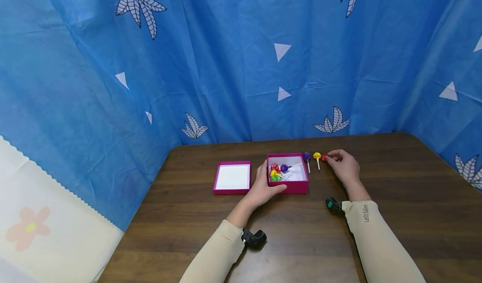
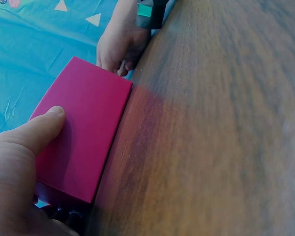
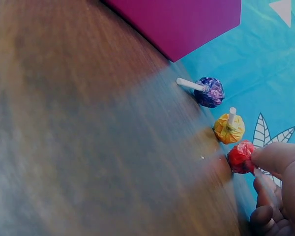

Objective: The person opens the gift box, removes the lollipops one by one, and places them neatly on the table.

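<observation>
My left hand (image 1: pixel 260 189) grips the near left corner of a magenta box (image 1: pixel 295 188), thumb along its front wall and fingers at its left side. Inside the white-lined box lie several wrapped lollipops, among them a purple one (image 1: pixel 284 168) and a green one (image 1: pixel 276 178). To the right of the box, my right hand (image 1: pixel 345 168) pinches a red lollipop (image 3: pixel 241 156) by its wrapped head and stick, low at the table. Beside it, a yellow lollipop (image 3: pixel 229 129) and another purple lollipop (image 3: pixel 210 92) lie in a row, sticks toward me.
The magenta box lid (image 1: pixel 232 177), white inside, lies upturned left of the box. Dark wood covers the tabletop (image 1: pixel 301 232). A blue patterned curtain (image 1: pixel 241 65) hangs behind the table's far edge. Each wrist wears a black camera.
</observation>
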### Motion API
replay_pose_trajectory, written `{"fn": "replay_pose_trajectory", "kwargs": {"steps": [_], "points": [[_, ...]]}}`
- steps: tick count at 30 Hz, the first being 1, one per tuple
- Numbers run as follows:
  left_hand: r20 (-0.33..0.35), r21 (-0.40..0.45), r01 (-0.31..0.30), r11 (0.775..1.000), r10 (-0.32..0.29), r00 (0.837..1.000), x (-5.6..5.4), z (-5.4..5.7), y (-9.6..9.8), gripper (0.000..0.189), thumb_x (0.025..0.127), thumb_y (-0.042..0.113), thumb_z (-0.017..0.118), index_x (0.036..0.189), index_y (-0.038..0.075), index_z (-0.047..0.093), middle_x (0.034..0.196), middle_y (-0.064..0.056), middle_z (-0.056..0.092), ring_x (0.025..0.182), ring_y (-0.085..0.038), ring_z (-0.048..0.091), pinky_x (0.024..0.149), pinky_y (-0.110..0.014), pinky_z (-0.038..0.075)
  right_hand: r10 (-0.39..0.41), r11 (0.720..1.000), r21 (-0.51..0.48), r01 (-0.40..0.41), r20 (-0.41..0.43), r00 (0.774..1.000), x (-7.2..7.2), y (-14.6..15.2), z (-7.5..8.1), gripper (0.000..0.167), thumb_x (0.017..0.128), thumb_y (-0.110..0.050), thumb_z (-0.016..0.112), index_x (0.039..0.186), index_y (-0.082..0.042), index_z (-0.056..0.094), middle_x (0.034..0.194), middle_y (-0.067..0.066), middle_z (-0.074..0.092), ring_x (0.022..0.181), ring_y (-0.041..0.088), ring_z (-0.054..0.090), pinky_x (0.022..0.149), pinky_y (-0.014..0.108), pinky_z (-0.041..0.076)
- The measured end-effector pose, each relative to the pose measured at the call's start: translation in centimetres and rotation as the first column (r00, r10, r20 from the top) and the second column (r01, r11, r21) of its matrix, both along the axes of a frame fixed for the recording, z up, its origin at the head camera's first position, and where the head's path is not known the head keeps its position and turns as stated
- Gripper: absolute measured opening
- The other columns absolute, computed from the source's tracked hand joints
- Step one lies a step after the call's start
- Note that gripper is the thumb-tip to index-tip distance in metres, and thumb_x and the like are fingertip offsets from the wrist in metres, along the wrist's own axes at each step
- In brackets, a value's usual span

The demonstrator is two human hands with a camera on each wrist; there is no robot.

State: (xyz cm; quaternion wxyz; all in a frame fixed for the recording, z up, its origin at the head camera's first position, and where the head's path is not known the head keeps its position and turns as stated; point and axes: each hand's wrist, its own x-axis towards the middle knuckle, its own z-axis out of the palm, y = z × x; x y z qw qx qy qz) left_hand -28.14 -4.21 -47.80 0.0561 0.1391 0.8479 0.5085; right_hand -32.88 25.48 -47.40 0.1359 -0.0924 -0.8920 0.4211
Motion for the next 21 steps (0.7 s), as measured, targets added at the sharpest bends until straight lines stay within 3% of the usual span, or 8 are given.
{"fn": "replay_pose_trajectory", "kwargs": {"steps": [21], "points": [[0.012, -0.021, -0.017, 1.000, 0.017, 1.000, -0.10, -0.05, 0.04, 0.107, 0.084, 0.045, 0.076, 0.161, 0.027, 0.004, 0.166, -0.006, 0.013, 0.151, -0.030, 0.025, 0.119, -0.056, 0.034, -0.032, 0.999, 0.024, 0.033, -0.035, 0.999, 0.04, -0.12, -0.11, 0.030, 0.099, -0.031, 0.062, 0.111, -0.003, 0.063, 0.101, 0.021, 0.067, 0.087, 0.031, 0.056, 0.072, 0.033, 0.033]]}}
